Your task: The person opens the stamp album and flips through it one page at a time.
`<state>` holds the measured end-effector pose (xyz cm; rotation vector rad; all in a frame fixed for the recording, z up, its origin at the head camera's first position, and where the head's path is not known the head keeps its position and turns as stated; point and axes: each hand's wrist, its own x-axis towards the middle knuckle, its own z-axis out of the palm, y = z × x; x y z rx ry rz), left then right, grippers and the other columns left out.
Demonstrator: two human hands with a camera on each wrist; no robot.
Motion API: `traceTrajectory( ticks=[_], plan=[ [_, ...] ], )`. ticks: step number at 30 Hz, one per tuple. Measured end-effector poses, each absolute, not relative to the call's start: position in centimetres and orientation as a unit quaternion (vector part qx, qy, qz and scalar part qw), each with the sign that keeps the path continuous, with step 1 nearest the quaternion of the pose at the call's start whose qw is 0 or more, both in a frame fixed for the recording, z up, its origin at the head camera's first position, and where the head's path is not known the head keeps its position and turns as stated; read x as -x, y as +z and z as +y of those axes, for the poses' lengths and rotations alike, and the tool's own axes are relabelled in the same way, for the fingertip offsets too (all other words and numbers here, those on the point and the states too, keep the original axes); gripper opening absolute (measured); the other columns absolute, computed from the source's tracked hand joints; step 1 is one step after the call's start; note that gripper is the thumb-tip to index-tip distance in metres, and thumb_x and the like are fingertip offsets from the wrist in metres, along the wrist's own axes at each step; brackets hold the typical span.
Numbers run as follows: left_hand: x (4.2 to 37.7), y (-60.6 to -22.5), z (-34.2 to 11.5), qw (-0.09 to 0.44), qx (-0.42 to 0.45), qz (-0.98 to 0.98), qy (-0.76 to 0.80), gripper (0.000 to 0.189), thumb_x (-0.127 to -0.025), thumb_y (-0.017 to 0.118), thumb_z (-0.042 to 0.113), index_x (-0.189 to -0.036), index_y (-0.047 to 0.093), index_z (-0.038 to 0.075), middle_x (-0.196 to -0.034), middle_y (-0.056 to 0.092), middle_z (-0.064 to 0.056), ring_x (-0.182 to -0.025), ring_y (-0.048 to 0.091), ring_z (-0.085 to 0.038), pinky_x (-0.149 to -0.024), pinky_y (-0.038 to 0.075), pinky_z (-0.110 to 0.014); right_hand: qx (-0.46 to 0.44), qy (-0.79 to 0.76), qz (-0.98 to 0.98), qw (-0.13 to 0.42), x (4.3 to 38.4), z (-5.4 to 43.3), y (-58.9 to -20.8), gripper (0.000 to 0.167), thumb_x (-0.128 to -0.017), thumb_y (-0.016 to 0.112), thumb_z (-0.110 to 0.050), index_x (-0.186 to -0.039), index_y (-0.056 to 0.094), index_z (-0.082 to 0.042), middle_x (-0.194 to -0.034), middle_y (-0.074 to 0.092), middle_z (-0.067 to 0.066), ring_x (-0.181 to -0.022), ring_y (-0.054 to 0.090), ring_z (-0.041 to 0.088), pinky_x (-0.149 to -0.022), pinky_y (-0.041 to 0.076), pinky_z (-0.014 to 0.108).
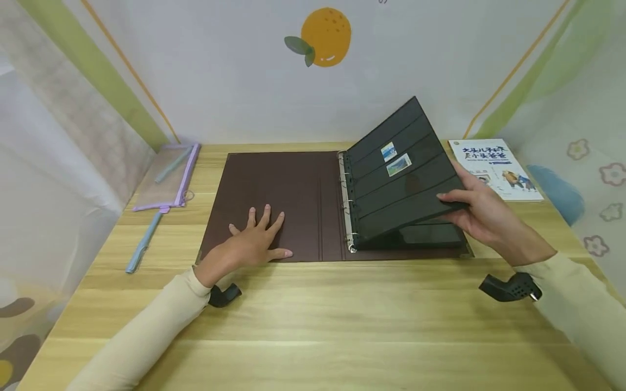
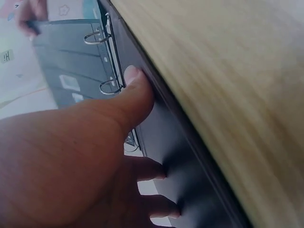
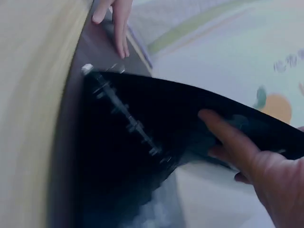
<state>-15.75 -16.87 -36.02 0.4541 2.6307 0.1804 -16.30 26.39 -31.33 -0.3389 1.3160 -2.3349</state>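
A dark brown ring binder (image 1: 274, 174) lies spread on the table, its metal rings (image 1: 348, 204) along the middle. My left hand (image 1: 254, 239) rests with spread fingers on the bare inner cover; its thumb (image 2: 135, 90) shows close in the left wrist view. By their right edge, my right hand (image 1: 481, 209) pinches black pocket pages (image 1: 406, 201), lifted at a slant from the rings. Two small stamps (image 1: 399, 164) sit in strips of the raised page. More black pages (image 1: 430, 234) lie beneath. In the right wrist view, the pages (image 3: 156, 104) look dark and blurred.
At the left is a mesh zip pouch (image 1: 161, 174) with purple edging, a blue tool inside. Pale blue tweezers or a similar slim tool (image 1: 144, 241) lie just before it. A white book (image 1: 496, 169) lies behind my right hand. A printed curtain (image 1: 235, 76) borders the table.
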Motion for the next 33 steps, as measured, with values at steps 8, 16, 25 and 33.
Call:
traceTrajectory(
  ticks=[8,16,25,33],
  plan=[
    [15.7,-35.7,-16.8,0.233,-0.165,0.956,0.071,0.094,-0.097,0.053,0.062,-0.164,0.005,0.018,-0.168,-0.011,-0.023,-0.151,-0.011,-0.054,-0.102,0.007,-0.089,0.095,-0.731,0.638,0.222,17.2,22.5,-25.5,0.083,-0.105,0.037,0.006,-0.158,0.008,-0.052,-0.172,-0.009,-0.002,-0.136,0.052,0.015,-0.089,0.058,0.032],
    [15.5,-35.2,-16.7,0.211,-0.161,0.962,0.072,0.093,-0.096,0.057,0.060,-0.164,0.011,0.016,-0.168,-0.005,-0.025,-0.151,-0.007,-0.056,-0.101,0.007,-0.089,0.121,-0.620,0.738,0.237,17.2,16.5,-22.1,0.083,-0.105,0.043,-0.002,-0.154,0.009,-0.060,-0.164,-0.027,-0.019,-0.157,-0.005,0.025,-0.109,0.041,0.057],
    [16.8,-31.8,-14.3,0.234,-0.189,0.942,0.150,0.076,-0.104,0.048,0.052,-0.160,0.027,0.004,-0.165,0.024,-0.024,-0.152,0.023,-0.046,-0.116,0.028,-0.068,0.156,-0.591,0.751,0.252,16.9,14.9,-22.4,0.082,-0.106,0.044,-0.005,-0.159,0.002,-0.051,-0.166,-0.027,-0.014,-0.158,-0.014,0.025,-0.113,0.031,0.070],
    [18.9,-24.6,-7.6,0.264,-0.152,0.775,0.554,0.070,-0.106,0.036,0.055,-0.164,0.015,0.022,-0.170,0.021,-0.002,-0.154,0.030,-0.030,-0.093,0.058,-0.047,0.217,-0.592,0.730,0.265,16.6,14.3,-23.5,0.069,-0.104,0.047,-0.004,-0.163,0.015,-0.018,-0.160,0.034,0.012,-0.138,0.050,0.031,-0.103,0.053,0.043]
  ],
)
